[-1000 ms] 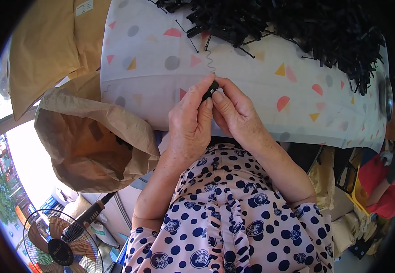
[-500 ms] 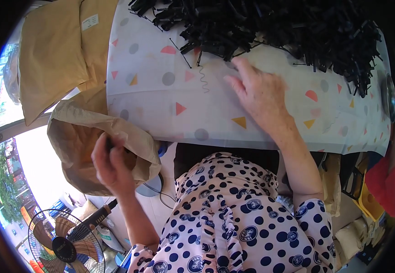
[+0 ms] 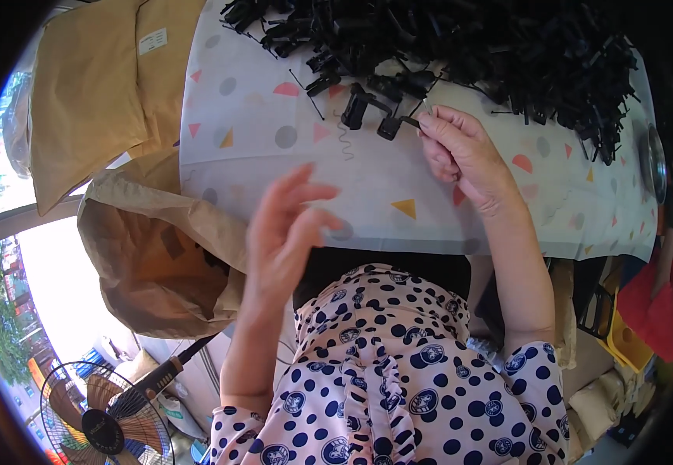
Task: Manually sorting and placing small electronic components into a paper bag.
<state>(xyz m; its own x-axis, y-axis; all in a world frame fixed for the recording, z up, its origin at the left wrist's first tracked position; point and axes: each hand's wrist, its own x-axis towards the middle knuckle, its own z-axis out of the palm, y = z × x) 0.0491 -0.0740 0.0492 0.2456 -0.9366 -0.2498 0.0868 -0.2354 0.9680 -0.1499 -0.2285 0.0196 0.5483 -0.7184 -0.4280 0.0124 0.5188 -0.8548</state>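
A large heap of small black plastic parts (image 3: 460, 54) lies on the far side of the cloth-covered table (image 3: 274, 201). My right hand (image 3: 464, 155) is at the near edge of the heap, thumb and forefinger pinched on a slim black plastic part (image 3: 410, 122). Just left of it, another black plastic part (image 3: 354, 108) sits apart on the cloth. My left hand (image 3: 286, 225), somewhat blurred, hovers over the table's near edge with its fingers spread and nothing in them. To its left gapes a brown paper bag (image 3: 127, 267), with some dark pieces visible inside.
Another large brown paper package (image 3: 88, 101) stands at the far left. A black fan (image 3: 104, 430) is at the lower left, beneath the bag. On the right side are a yellow plastic item (image 3: 627, 337) and a red cloth-like thing (image 3: 654, 318).
My left hand has left the paper bag's mouth and moved right, its fingers opening. My right hand has closed on a black part, and several parts now lie nearer on the cloth.
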